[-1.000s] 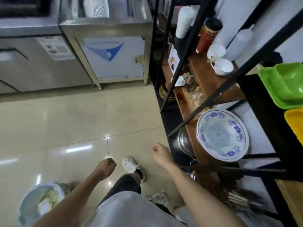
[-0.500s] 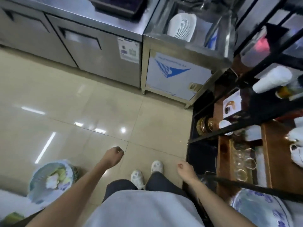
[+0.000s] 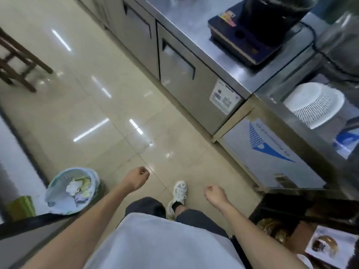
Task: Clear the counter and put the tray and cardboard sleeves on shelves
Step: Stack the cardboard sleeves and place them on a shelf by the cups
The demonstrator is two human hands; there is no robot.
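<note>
My left hand (image 3: 136, 178) hangs over the tiled floor with its fingers curled into a loose fist and nothing in it. My right hand (image 3: 215, 194) is also curled shut and holds nothing, low and to the right of my white shoe (image 3: 178, 193). The steel counter (image 3: 196, 26) runs along the upper right, with a black appliance on a dark base (image 3: 252, 33) standing on it. No tray or cardboard sleeves are in view. A corner of the dark shelf unit (image 3: 291, 216) shows at the lower right.
A lined waste bin (image 3: 72, 189) with crumpled paper stands at the lower left. A white perforated basket (image 3: 314, 103) sits behind glass at the right. A wooden stool (image 3: 17, 61) stands at the far left. Open tiled floor (image 3: 97, 94) lies ahead.
My view has swung left, away from the shelf unit with its bowls and cups, toward the steel counter. Both hands stay curled and empty at my sides.
</note>
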